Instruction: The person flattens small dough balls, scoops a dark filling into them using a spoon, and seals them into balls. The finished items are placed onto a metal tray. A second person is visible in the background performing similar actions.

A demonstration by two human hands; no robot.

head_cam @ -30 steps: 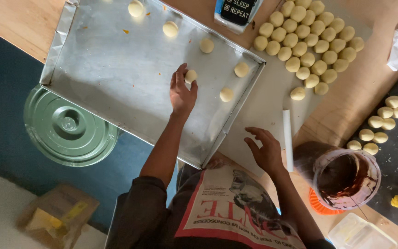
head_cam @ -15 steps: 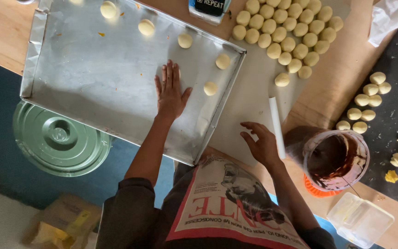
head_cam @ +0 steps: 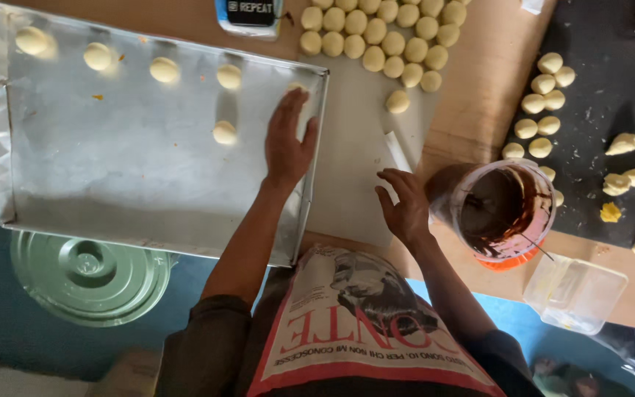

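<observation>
From my remote feed, the left hand (head_cam: 286, 140) lay flat and empty on the metal tray (head_cam: 112, 184) near its spaced dough balls (head_cam: 224, 132), steadying it, while the right hand (head_cam: 403, 206) hovered open, holding nothing.

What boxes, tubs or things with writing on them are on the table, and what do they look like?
Dark rectangular label with pale lettering: top edge, above the metal tray.
Round clear plastic tub: right of the hands, brown paste inside, orange base.
Clear rectangular plastic container: lower right, near the table edge.
</observation>
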